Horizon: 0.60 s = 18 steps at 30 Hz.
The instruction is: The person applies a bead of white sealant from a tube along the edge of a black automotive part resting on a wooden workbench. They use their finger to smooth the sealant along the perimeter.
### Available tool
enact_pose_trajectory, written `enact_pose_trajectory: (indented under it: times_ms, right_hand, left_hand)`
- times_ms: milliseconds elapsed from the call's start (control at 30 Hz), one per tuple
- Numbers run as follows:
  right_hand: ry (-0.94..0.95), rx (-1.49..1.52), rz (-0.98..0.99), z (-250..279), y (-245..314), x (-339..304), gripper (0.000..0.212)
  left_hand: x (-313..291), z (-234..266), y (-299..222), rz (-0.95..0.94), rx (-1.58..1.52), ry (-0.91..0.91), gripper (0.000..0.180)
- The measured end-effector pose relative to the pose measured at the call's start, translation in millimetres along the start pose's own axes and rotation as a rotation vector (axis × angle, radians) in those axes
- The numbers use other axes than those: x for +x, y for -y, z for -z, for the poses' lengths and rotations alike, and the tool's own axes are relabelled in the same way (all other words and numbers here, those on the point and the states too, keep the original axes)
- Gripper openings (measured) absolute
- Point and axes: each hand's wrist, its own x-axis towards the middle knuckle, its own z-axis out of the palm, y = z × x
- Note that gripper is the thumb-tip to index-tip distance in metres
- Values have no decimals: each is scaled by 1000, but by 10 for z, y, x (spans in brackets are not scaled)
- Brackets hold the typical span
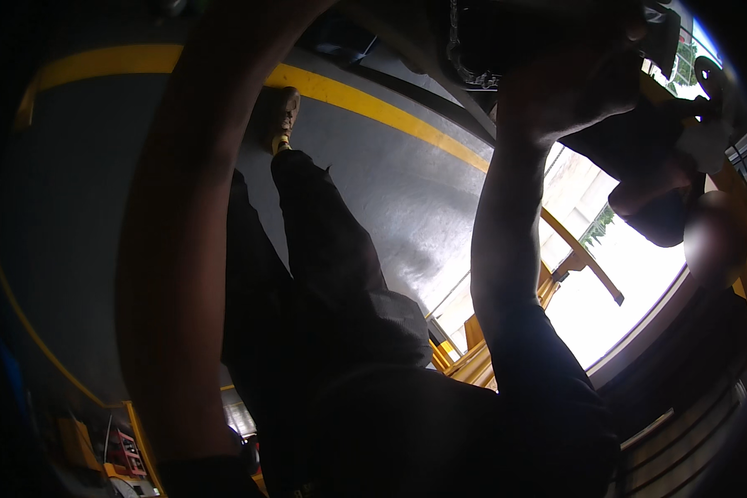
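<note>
Grey floor (390, 191) shows beyond dark metalwork (465, 101) near the right hand (574, 93); I cannot tell how either hand's fingers stand.

A dark short-sleeved top (440, 423), dark trousers (328, 224) and what seems a tan shoe (289, 106) are worn.
</note>
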Motion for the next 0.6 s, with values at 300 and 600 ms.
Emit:
enact_pose_trajectory:
  times_ms: [300,600]
  right_hand:
    - [8,-114,-3,-120,107,12,62]
    - [-30,-60,71,-204,15,79,61]
  left_hand:
    - [51,-18,-18,41,46,18,11]
    - [55,-59,-21,70,172,22,15]
